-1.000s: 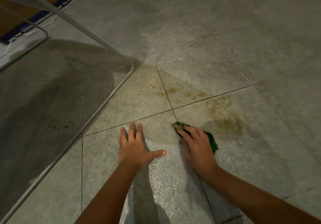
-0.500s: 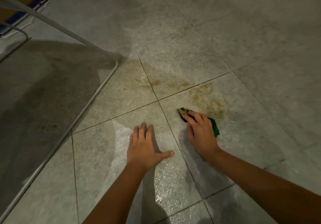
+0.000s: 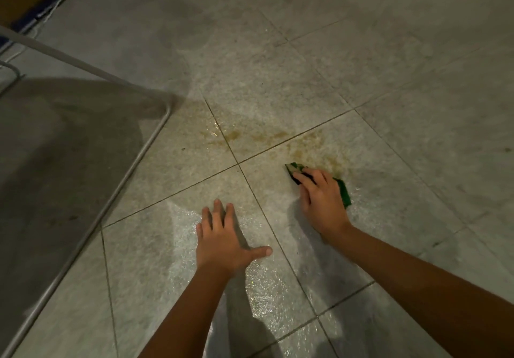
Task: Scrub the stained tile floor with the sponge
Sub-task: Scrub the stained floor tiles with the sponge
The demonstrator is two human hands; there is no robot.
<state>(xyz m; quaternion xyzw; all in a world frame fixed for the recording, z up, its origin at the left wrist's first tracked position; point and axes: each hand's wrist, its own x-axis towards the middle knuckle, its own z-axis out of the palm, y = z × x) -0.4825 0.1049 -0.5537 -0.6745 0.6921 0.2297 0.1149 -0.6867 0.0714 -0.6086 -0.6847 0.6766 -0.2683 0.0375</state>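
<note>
A green sponge (image 3: 344, 193) with a pale worn corner lies flat on the grey tile floor (image 3: 278, 85). My right hand (image 3: 324, 200) presses down on it, fingers spread over its top, so most of the sponge is hidden. The sponge sits at the near edge of a brown stain (image 3: 308, 149) that runs along the grout line and onto the tile to the left (image 3: 233, 134). My left hand (image 3: 222, 239) rests flat on a wet, shiny tile, fingers apart, holding nothing.
A grey mesh panel with a metal tube frame (image 3: 133, 163) fills the left side, its corner close to the stain. A brown board with a blue strip and a white cord (image 3: 41, 10) lies at the far left. The tiles near me glisten with water.
My right hand has slid the sponge forward and to the right into the brown stain. My left hand stays planted flat on the wet tile. The view has shifted.
</note>
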